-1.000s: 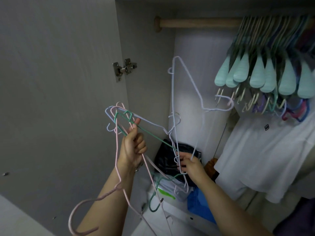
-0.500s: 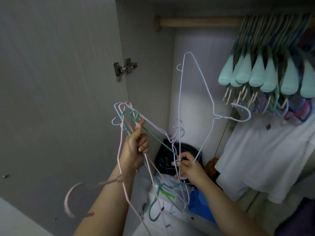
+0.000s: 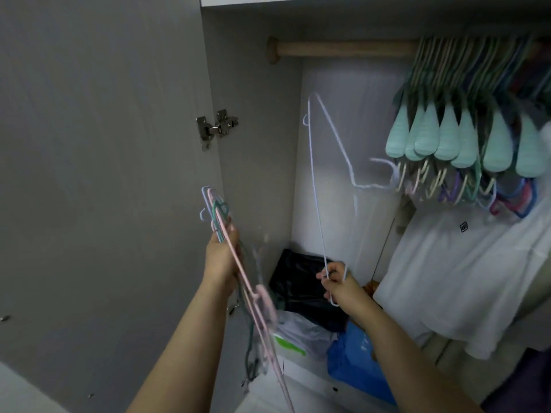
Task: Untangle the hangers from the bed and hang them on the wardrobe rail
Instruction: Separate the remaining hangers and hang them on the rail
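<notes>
My left hand (image 3: 222, 260) grips a bundle of thin hangers (image 3: 238, 272), pink, green and pale blue, which hangs down past my wrist, blurred at its lower end. My right hand (image 3: 338, 281) pinches one corner of a single pale lilac hanger (image 3: 316, 186) that stands up apart from the bundle, its hook (image 3: 384, 171) blurred and pointing right toward the hung hangers. The wooden wardrobe rail (image 3: 343, 49) runs across the top, bare on its left part.
Many hangers with mint-green shoulder tips (image 3: 465, 144) crowd the rail's right side above a white shirt (image 3: 465, 278). The open wardrobe door (image 3: 98, 174) with a metal hinge (image 3: 216, 129) stands left. Black, white and blue bags (image 3: 298, 281) lie below.
The lilac hanger has come free of the bundle. My left hand turned the bundle edge-on and its lower parts swing down. My right hand moved right and lower with the single hanger.
</notes>
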A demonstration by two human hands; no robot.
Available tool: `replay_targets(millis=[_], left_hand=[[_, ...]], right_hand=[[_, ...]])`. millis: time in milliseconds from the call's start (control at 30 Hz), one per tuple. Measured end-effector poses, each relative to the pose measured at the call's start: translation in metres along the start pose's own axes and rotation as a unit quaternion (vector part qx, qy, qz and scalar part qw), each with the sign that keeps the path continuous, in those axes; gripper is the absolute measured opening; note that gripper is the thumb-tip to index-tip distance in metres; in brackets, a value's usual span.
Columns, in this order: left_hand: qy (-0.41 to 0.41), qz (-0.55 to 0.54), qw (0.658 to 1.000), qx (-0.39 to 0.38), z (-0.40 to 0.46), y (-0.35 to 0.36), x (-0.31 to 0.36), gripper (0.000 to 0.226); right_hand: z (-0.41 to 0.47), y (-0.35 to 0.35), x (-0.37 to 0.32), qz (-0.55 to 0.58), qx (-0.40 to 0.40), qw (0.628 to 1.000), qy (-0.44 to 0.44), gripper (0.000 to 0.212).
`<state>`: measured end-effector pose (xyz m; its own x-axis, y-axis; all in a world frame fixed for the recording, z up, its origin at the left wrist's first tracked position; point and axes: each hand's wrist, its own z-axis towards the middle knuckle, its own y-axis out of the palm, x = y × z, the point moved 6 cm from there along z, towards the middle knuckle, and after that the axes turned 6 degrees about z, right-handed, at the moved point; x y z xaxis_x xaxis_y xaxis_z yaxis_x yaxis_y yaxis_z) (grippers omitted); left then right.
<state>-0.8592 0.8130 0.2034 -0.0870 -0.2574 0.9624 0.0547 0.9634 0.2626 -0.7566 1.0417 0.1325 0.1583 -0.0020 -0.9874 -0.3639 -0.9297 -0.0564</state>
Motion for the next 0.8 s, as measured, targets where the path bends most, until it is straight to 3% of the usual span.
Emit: replay_targets(millis=[100,167,367,500,667,800], left_hand=[[0.021,0.056,0.998,0.027,0.004,-0.002,0.001,0.017],[0.021,0.036,0.999,0.022,0.005,-0.001,0.002,0.027],[0.034,-0.066,0.995,-0.071,0.015,0.019,0.017,0.024],[0.037,-0.096,0.988,-0.116,0.019,0.038,0.035,0.024],[0.028,-0.105,0.983,-0.146,0.023,0.055,0.051,0.048],[0.047,-0.109,0.976,-0.183,0.019,0.06,0.061,0.037]], right_hand=[[0.003,-0.005,-0.013,0.038,0.019,0.998,0.048,0.021],[0.005,-0.003,-0.031,0.1,0.028,0.993,0.058,0.031],[0.024,-0.003,-0.136,0.227,0.03,0.973,-0.018,0.026],[0.045,-0.013,-0.203,0.316,0.088,0.944,-0.041,0.045],[0.069,-0.021,-0.247,0.334,0.158,0.929,0.006,0.052],[0.077,-0.02,-0.242,0.359,0.152,0.918,0.076,0.053]])
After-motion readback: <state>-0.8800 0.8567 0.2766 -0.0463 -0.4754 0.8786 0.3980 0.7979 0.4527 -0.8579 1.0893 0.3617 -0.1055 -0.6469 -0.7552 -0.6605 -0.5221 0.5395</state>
